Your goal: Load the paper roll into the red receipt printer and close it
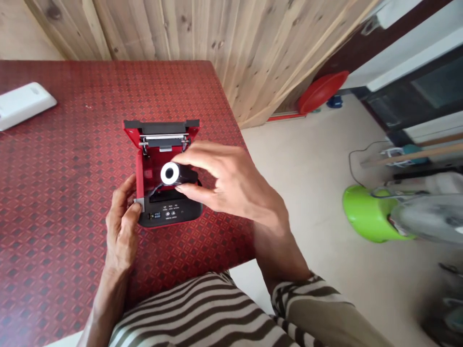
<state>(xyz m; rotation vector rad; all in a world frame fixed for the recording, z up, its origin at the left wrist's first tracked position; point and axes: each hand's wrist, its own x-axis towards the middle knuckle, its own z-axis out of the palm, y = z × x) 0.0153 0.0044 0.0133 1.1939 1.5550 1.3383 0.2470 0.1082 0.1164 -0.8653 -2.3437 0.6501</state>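
A small red and black printer-like device (170,212) sits on the red patterned table (83,159), its lid (159,127) raised at the back. Between the thumb and fingers of my right hand (231,180) is a dark paper roll (187,174), its white ring-shaped end facing left, just above the open compartment. My left hand (123,219) grips the device's front left corner, the thumb on a grey tab (140,204). The far side of the roll is hidden by my right fingers.
A white rectangular object (25,103) lies at the table's far left. Wooden planks (181,29) stand behind the table. On the floor at right are a green stool or tub (369,217), a fan and a red basin (321,91).
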